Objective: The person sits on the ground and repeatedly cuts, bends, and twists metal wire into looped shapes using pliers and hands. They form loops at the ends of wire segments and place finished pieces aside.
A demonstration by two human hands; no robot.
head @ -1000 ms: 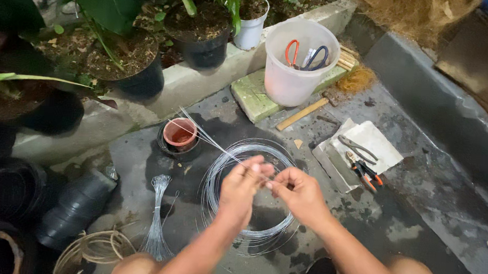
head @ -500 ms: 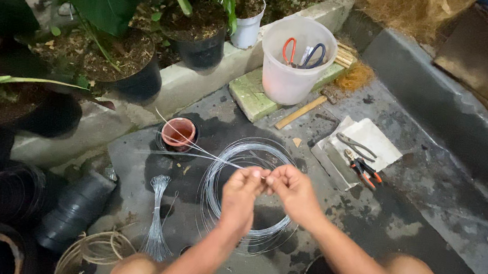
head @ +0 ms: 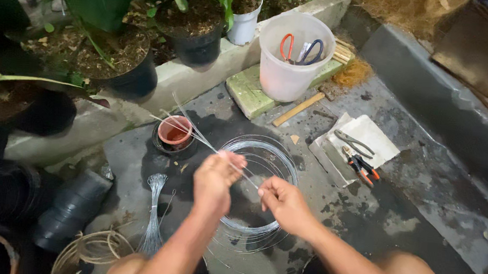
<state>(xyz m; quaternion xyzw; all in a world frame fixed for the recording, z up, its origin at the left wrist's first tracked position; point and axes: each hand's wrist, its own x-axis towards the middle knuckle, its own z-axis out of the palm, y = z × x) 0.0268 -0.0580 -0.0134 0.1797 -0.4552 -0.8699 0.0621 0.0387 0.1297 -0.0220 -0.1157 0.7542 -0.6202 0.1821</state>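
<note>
left hand (head: 213,178): fingers pinched tight on a few thin wire strands (head: 190,128), ends fanning out past the little terracotta pot (head: 174,131)
right hand (head: 283,200): fingers clamped on the same strands, close to the left, probably to keep them taut
wire coil (head: 257,192): flat on the concrete floor right under both hands, easy to pull from
cut wire bundle (head: 153,213): floor, beside the left forearm
pliers (head: 359,165): parked on a white sheet by the right wall, within reach
white bucket (head: 294,57): back by the ledge, scissors inside

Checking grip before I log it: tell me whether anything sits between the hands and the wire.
Nothing visible does. The left hand and right hand both pinch the thin wire strands directly, above the wire coil.
</note>
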